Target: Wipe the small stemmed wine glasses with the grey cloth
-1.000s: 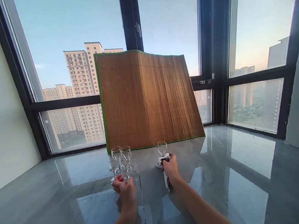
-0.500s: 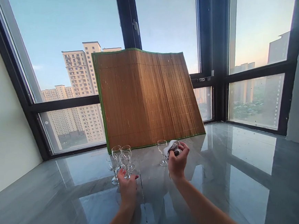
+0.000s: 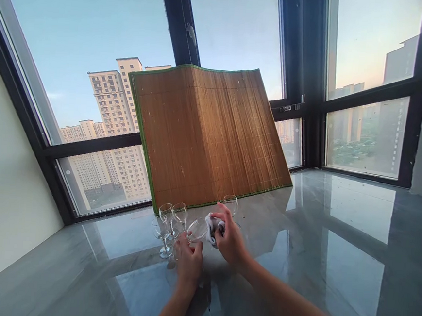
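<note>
My left hand [image 3: 189, 258] is closed around a clear stemmed glass [image 3: 197, 229], its bowl tilted to the right; the stem is hidden by my fingers. A crumpled white and grey cloth [image 3: 211, 228] is gripped in my right hand [image 3: 229, 240], close beside the bowl's rim. Whether cloth and rim touch, I cannot tell. To the left of my left hand, several stemmed glasses [image 3: 165, 251] stand upright in a cluster on the glossy grey surface [image 3: 276, 299]. Behind my right hand is another upright glass [image 3: 230, 203], partly covered by my fingers.
A brown bamboo mat [image 3: 212, 138] with green edging leans against the windows behind the glasses. Dark window frames [image 3: 308, 78] meet at the right corner. A pale wall [image 3: 6, 200] borders the left side. Bright window reflections lie on the surface.
My left hand has lifted and tilted one glass away from the cluster, moving slightly right. My right hand has brought the cloth left, from beside the separate glass to the held one.
</note>
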A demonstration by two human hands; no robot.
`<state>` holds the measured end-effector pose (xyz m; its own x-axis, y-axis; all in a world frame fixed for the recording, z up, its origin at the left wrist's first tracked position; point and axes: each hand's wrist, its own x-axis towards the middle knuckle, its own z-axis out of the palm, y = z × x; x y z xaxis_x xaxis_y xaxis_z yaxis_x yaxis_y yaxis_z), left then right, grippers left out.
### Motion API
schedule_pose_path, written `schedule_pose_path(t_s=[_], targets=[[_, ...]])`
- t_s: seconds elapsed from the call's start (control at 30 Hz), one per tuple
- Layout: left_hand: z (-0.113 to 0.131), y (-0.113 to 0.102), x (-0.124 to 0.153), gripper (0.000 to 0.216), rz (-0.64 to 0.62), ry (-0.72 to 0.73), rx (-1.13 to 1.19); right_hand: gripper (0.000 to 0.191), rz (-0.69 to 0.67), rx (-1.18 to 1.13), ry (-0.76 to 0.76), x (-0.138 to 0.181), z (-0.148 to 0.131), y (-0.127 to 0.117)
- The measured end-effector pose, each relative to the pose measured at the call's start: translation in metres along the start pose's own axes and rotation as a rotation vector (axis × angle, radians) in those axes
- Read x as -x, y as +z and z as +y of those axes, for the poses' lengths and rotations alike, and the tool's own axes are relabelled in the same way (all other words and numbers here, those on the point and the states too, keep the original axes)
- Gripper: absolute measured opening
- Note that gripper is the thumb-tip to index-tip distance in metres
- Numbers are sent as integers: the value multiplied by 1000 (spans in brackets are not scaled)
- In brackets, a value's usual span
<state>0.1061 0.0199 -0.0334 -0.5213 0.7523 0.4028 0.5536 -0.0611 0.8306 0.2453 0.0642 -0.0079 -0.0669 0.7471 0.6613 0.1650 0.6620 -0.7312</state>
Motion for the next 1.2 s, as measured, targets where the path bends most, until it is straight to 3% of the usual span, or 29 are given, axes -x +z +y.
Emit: schedule_pose_path(t_s=[0.33,0.53,0.63,0.8,1.07,1.2], targets=[[12,-1,6,30,-30,-9,9,45,61,-140,55,0,-7,3],[13,0,7,26,-69,-33,-70,39,241,-67,-16,-2,-14,0],[11,1,6,24,-110,-21,-82,40,164,-10,-29,0,-10,2],[7,3,4,21,-185,0,-101,26,53,81,36,2,-11,2],[3,4,0,19,-152,-17,-152,42,-111,156,96,2,-15,0],[5,0,1,16,-161,-10,-217,43,-273,120,192,4,-13,0]])
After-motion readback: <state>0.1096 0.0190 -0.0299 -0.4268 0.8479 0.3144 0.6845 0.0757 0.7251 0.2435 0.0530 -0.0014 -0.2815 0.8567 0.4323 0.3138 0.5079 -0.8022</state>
